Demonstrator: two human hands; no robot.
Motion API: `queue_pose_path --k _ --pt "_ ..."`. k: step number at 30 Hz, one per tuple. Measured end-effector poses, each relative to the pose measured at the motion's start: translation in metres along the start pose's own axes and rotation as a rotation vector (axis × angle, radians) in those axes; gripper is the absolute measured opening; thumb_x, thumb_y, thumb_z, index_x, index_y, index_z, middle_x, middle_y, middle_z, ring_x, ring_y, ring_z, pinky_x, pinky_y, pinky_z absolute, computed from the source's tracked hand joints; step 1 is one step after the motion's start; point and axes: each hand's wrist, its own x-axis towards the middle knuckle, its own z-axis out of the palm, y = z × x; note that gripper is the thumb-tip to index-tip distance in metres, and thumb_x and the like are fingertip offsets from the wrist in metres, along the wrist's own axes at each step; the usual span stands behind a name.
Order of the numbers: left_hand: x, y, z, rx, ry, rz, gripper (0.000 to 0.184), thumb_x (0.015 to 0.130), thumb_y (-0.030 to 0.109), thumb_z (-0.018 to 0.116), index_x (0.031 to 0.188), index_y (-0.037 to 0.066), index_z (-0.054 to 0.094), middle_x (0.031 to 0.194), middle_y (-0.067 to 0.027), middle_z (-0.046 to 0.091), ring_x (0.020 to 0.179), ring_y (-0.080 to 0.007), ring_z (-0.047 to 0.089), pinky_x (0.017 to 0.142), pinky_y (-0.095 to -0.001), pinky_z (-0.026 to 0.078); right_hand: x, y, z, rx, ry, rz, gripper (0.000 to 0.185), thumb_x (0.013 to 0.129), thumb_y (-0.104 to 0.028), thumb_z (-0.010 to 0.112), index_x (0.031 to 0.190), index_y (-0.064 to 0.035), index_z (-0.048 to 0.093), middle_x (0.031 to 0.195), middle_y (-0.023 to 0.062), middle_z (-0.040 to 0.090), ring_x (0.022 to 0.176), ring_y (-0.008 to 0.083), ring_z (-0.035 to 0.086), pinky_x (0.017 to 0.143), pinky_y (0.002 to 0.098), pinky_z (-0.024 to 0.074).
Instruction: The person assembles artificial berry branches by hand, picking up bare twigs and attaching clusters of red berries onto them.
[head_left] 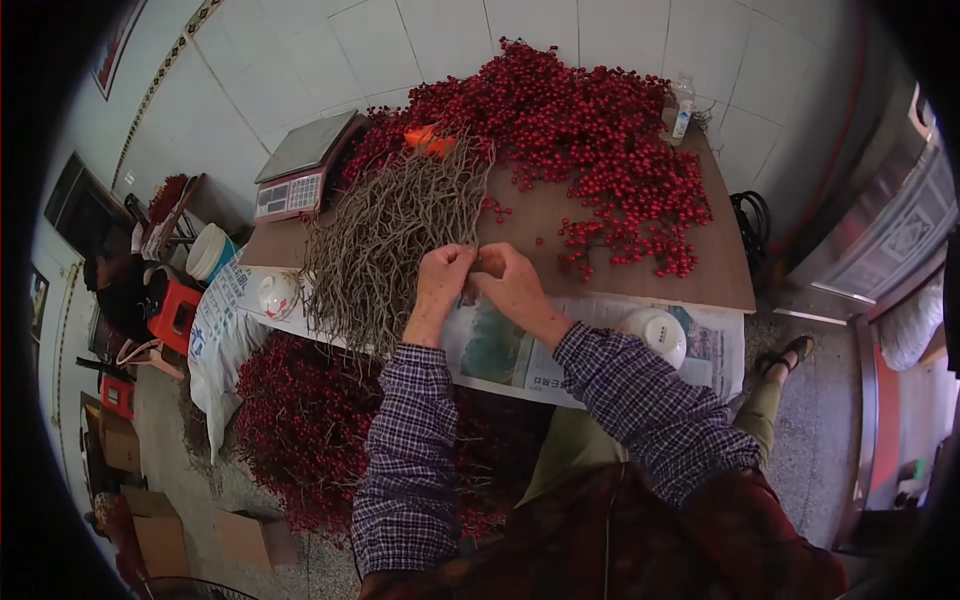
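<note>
My left hand [440,287] and my right hand [512,287] meet above the table's front edge, thumbs and fingertips pinched close together. Whatever they hold between the fingertips is too small and too hidden to make out. Right beside my left hand spreads a heap of bare, grey-brown twigs [395,225], some hanging past the front edge. Behind and to the right lies a large pile of red berry sprays [560,120], with a few loose berries on the wooden tabletop [640,287] near my right hand.
A scale [290,195] stands at the table's back left. A lidded white pot [278,296] and a white bowl [655,335] sit on newspaper [530,350]. A bottle [682,110] stands at back right. More red berry branches [300,430] crowd below the table, beside a white sack [220,340].
</note>
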Motion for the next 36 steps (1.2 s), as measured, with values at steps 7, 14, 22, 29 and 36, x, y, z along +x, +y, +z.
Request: queue_pose_path --k 7,14,22,29,36 --pt "-0.008 0.009 0.003 -0.113 0.038 -0.001 0.031 0.095 0.028 0.055 0.089 0.000 0.068 0.074 0.0009 0.063 0.067 -0.0057 0.053 0.060 -0.0229 0.043 0.014 0.015 0.012 -0.165 0.187 -0.059 0.037 0.078 -0.014 0.070 0.110 0.0000 0.058 0.090 0.0104 0.069 0.076 0.0193 0.065 0.069 0.0328 0.0520" --pt "-0.005 -0.002 0.012 -0.268 0.174 0.117 0.032 0.099 0.025 0.047 0.090 0.000 0.065 0.083 -0.0038 0.067 0.073 -0.0101 0.058 0.070 -0.0251 0.047 -0.002 -0.013 -0.019 0.822 0.063 0.474 0.007 0.090 -0.016 0.062 0.094 -0.0106 0.061 0.082 0.0000 0.061 0.072 0.0111 0.055 0.066 0.0315 0.0457" --pt "-0.011 -0.009 0.006 0.045 0.275 0.150 0.029 0.099 0.024 0.050 0.096 -0.001 0.064 0.083 -0.0029 0.063 0.075 -0.0111 0.057 0.072 -0.0260 0.047 0.003 -0.003 -0.026 1.141 -0.036 0.385 0.010 0.096 -0.022 0.054 0.092 -0.0131 0.055 0.082 -0.0009 0.058 0.075 0.0130 0.056 0.068 0.0337 0.0473" --pt "-0.016 0.001 0.007 -0.325 0.232 0.062 0.044 0.087 0.017 0.065 0.124 -0.002 0.049 0.100 -0.0081 0.062 0.083 -0.0147 0.060 0.077 -0.0274 0.049 0.001 -0.015 -0.026 1.061 0.021 0.449 0.011 0.098 -0.021 0.050 0.094 -0.0121 0.054 0.081 -0.0003 0.057 0.073 0.0138 0.057 0.067 0.0343 0.0493" --pt "0.000 -0.009 0.023 0.250 0.268 0.158 0.061 0.075 0.011 0.070 0.130 0.005 0.046 0.108 -0.0232 0.060 0.101 -0.0392 0.060 0.088 -0.0450 0.049 0.011 -0.023 -0.023 0.881 0.087 0.469 0.014 0.098 -0.022 0.051 0.093 -0.0104 0.056 0.078 0.0001 0.056 0.069 0.0141 0.054 0.062 0.0325 0.0473"
